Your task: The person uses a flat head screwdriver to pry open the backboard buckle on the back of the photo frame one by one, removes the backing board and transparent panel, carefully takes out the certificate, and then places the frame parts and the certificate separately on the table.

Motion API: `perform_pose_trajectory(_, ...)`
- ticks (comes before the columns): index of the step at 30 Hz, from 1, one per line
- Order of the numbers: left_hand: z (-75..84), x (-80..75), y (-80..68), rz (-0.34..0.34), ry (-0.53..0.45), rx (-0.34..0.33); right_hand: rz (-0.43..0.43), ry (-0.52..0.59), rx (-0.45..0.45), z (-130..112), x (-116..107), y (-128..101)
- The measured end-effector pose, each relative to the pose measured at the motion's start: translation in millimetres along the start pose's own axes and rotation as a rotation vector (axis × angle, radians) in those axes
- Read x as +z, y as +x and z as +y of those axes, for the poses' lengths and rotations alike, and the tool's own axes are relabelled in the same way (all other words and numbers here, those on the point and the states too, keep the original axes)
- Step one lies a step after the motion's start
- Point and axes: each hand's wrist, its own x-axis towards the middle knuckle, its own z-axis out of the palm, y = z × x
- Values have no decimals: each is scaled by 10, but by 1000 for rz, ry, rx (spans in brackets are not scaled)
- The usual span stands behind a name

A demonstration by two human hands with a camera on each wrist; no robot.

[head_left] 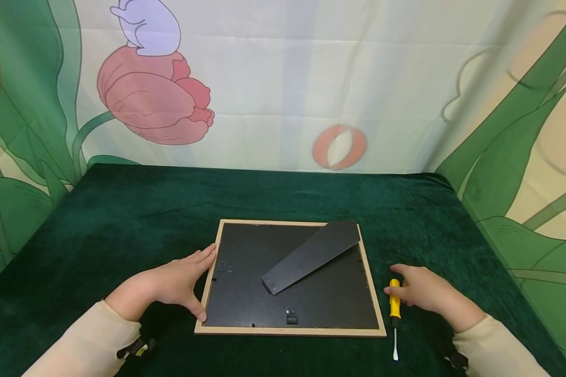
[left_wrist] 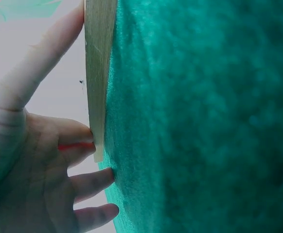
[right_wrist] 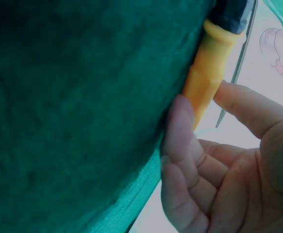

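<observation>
A picture frame [head_left: 245,331] with a light wooden rim lies face down, its black backing [head_left: 250,298] upward. A black stand leg [head_left: 311,256] runs diagonally across the backing to the upper right corner. My left hand [head_left: 176,280] rests at the frame's left side, thumb and fingers spread straight; in the left wrist view the fingertips touch or nearly touch the wooden edge [left_wrist: 98,73]. To the right of the frame lies a screwdriver [head_left: 394,309] with a yellow handle, its blade toward me. My right hand [head_left: 422,288] pinches that handle [right_wrist: 207,73] between thumb and fingers.
Dark green cloth [head_left: 160,209] covers the table. Behind it hangs a curtain [head_left: 264,94] printed with flowers and leaves. Small metal hangers [head_left: 292,317] sit on the backing near the frame's lower edge and left side.
</observation>
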Motion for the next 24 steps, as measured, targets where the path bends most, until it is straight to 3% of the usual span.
perform_pose_trajectory(8,-21,5,4,-4,2,6,3,119,-91,-17,-147,-26)
perform_pose_trajectory(12,-16,0,7,-6,9,-1,65,208,-164,1,-299,-48)
perform_pose_trajectory(16,-16,1,1,-4,9,-6,140,402,-235,-7,-372,-26)
perform_pose_trajectory(20,-16,3,-5,-6,-4,-2,140,638,-277,-73,-337,26)
perform_pose_trajectory(24,-17,-4,-4,-5,-3,-5,133,695,-294,-194,-266,87)
